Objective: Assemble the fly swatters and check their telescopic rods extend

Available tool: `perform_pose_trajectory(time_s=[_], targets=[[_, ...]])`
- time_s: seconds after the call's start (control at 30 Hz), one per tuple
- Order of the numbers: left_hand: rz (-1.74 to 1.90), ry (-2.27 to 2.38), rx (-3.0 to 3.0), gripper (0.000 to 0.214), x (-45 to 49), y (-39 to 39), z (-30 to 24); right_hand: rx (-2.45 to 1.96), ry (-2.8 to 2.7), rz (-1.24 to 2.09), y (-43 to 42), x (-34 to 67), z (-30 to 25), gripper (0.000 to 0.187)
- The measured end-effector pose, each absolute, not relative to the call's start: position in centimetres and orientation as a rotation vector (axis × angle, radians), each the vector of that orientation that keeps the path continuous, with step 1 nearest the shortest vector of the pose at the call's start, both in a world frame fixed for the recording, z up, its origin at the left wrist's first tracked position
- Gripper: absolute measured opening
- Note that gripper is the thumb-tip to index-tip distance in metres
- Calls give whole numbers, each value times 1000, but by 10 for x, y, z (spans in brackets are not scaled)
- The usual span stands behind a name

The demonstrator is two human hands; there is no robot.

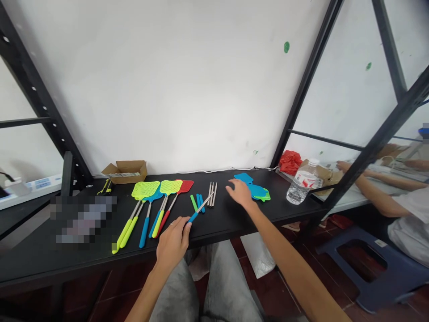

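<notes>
A person seated at a black table handles fly swatter parts.

Head view: the left hand [172, 241] pinches the blue grip of a thin metal rod [200, 208], raised slantwise over loose handle sleeves [197, 202]. The rod looks light, stiff and smooth, best held by the grip. The right hand [240, 191], open with fingers spread, rests beside a stack of flat, probably bendy swatter heads [255, 189]. Finished swatters [150, 210] lie to the left.

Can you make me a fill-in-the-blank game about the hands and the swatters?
1. The left hand holds a rod with a ___ grip.
2. The right hand touches the loose ___ swatter heads.
3. The finished swatters lie on a ___ table.
4. The water bottle has a ___ cap.

Missing words: blue; blue; black; white
</notes>
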State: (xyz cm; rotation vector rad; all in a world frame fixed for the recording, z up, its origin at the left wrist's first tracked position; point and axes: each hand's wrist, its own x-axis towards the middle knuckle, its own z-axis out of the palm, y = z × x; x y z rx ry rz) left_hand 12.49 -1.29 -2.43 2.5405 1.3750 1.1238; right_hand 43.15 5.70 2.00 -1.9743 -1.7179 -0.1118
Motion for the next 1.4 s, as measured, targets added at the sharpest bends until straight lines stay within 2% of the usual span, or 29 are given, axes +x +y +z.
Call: perform_pose_trajectory(time_s=[0.03,0.1,0.2,0.33,0.47,0.57,0.67,0.8,0.87,1.4], targets=[[1117,1378,2539,29,125,-13,-24,-2113,-1681,-157,51,448,26,50],[1104,1398,2537,30,126,-13,-25,-2417,-1715,-42,39,475,36,57],[1091,1432,2531,31,126,-13,-24,-2575,-1851,7,26,494,42,44],[1085,1427,2520,31,126,-15,-23,-2500,-2024,-291,24,483,37,23],[1113,1398,2503,30,126,-16,-22,-2364,-1963,-449,26,475,42,26],[1092,1395,2503,30,127,-16,-21,-2169,-1585,-526,27,482,53,30],[1075,1419,2508,30,128,-16,-21,-1818,-1125,-309,28,481,49,28],[1093,1432,2526,31,127,-16,-22,-1221,-692,524,33,453,12,19],[1100,1433,2538,31,127,-16,-24,-1047,-609,738,34,437,-7,20],[1049,1424,2587,32,128,-17,-21,-1062,-767,763,36,427,-26,25]])
